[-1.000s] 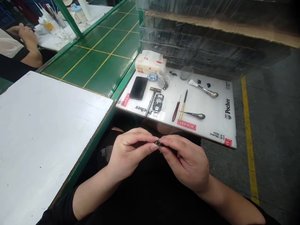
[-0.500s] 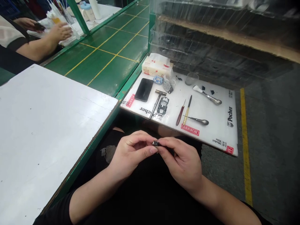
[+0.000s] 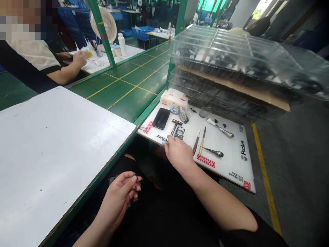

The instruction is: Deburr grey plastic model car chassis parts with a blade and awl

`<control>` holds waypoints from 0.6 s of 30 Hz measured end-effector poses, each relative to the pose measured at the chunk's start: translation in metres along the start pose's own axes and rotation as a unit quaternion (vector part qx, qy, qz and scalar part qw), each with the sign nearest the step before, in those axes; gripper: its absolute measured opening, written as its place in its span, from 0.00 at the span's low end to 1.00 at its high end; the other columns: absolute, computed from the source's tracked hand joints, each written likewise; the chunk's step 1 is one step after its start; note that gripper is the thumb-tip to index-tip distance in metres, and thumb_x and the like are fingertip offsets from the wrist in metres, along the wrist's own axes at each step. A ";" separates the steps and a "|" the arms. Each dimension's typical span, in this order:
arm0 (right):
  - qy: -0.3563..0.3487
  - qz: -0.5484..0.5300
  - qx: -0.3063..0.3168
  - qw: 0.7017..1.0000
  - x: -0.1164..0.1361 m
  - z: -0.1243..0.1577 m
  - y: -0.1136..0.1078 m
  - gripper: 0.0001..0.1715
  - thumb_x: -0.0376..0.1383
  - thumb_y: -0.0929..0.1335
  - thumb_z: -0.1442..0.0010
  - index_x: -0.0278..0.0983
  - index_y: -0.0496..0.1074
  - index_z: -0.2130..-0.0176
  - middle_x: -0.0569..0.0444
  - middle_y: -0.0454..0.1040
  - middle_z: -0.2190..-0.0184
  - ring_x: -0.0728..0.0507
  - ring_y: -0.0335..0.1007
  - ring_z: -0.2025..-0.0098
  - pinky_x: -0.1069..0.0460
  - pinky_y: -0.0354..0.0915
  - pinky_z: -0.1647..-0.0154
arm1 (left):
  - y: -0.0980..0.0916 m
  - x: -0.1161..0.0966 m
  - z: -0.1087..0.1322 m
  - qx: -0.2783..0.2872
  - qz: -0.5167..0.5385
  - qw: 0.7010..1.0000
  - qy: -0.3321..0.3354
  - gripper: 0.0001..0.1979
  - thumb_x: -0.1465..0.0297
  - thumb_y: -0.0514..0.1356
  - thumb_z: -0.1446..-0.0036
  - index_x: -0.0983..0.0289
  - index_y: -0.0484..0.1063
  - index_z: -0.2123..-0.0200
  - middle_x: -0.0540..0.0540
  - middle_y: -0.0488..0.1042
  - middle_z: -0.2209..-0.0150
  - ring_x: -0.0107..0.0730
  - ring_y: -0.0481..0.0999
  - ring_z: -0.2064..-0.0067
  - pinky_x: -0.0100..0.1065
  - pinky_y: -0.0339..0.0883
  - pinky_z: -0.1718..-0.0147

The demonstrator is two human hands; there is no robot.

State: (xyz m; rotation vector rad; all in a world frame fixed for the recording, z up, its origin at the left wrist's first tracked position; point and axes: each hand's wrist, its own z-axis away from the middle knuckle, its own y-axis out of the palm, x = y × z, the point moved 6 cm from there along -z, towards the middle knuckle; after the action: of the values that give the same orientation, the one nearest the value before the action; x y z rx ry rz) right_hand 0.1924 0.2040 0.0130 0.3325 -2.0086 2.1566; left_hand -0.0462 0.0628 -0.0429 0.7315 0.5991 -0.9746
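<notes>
My left hand (image 3: 123, 190) rests low over my lap, its fingertips pinched on a small dark part (image 3: 134, 176). My right hand (image 3: 178, 152) reaches forward onto the white work board (image 3: 231, 161), fingers curled down at the board's near edge beside the small hammer (image 3: 174, 126) and the little model car body (image 3: 180, 132). What the right fingers touch is hidden under the hand. A red-handled awl (image 3: 195, 145), a thin file (image 3: 202, 140) and a metal-handled pick (image 3: 214, 152) lie just right of that hand.
A black phone (image 3: 161, 118), tissue pack (image 3: 173, 97), clear cup (image 3: 205, 112) and scraper (image 3: 221, 127) sit further back on the board. Stacked clear trays (image 3: 244, 61) stand behind. A white tabletop (image 3: 51, 144) lies left, a green conveyor (image 3: 128, 82) beyond. Another person (image 3: 38, 65) works at far left.
My hands have parted: the right one left the small part and went forward to the board, while the left dropped lower with the part. The view tilted up.
</notes>
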 end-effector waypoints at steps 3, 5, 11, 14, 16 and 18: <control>0.035 -0.001 0.017 0.999 0.008 -0.019 0.011 0.17 0.43 0.72 0.18 0.35 0.81 0.39 0.32 0.86 0.44 0.28 0.89 0.47 0.39 0.80 0.44 | -0.026 0.004 0.009 -0.037 -0.032 0.998 0.035 0.35 0.48 0.90 0.57 0.63 0.88 0.53 0.55 0.86 0.63 0.34 0.81 0.65 0.31 0.79 0.68; 0.057 -0.025 0.023 0.998 0.010 -0.021 0.017 0.14 0.41 0.73 0.19 0.36 0.81 0.41 0.33 0.87 0.46 0.28 0.89 0.45 0.38 0.78 0.42 | -0.046 0.008 0.014 -0.060 -0.055 0.995 0.059 0.36 0.47 0.89 0.55 0.63 0.89 0.50 0.54 0.87 0.64 0.35 0.82 0.65 0.32 0.81 0.65; 0.124 -0.205 -0.018 0.971 -0.003 -0.010 0.010 0.08 0.35 0.76 0.25 0.38 0.79 0.47 0.42 0.87 0.56 0.29 0.88 0.45 0.38 0.78 0.38 | -0.108 0.017 0.039 -0.130 -0.129 0.974 0.137 0.37 0.42 0.85 0.47 0.61 0.90 0.44 0.56 0.89 0.61 0.43 0.85 0.61 0.39 0.84 0.58; 0.163 -0.349 -0.049 0.922 -0.013 -0.011 0.003 0.21 0.36 0.74 0.24 0.37 0.74 0.35 0.52 0.84 0.63 0.36 0.87 0.58 0.42 0.83 0.51 | -0.129 0.018 0.056 -0.155 -0.127 0.966 0.161 0.36 0.41 0.84 0.46 0.59 0.89 0.45 0.56 0.90 0.60 0.46 0.86 0.60 0.41 0.85 0.57; 0.179 -0.440 -0.055 0.878 -0.015 -0.017 0.000 0.22 0.38 0.73 0.21 0.37 0.72 0.33 0.54 0.83 0.62 0.41 0.85 0.64 0.46 0.83 0.60 | -0.140 0.019 0.067 -0.168 -0.113 0.963 0.176 0.34 0.42 0.84 0.46 0.58 0.88 0.47 0.56 0.90 0.59 0.46 0.87 0.60 0.40 0.85 0.58; 0.175 -0.510 -0.055 0.840 -0.013 -0.029 -0.005 0.17 0.42 0.75 0.18 0.36 0.77 0.38 0.54 0.83 0.58 0.45 0.83 0.65 0.49 0.82 0.63 | -0.151 0.022 0.075 -0.181 -0.105 0.961 0.183 0.34 0.41 0.84 0.46 0.59 0.87 0.48 0.56 0.90 0.59 0.45 0.87 0.60 0.40 0.85 0.58</control>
State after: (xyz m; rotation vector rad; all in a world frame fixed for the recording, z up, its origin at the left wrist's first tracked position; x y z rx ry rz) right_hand 0.2054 0.2334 0.0122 0.7187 -1.2552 1.2849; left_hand -0.1618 -0.0617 -0.0547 0.5261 1.1657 -0.8927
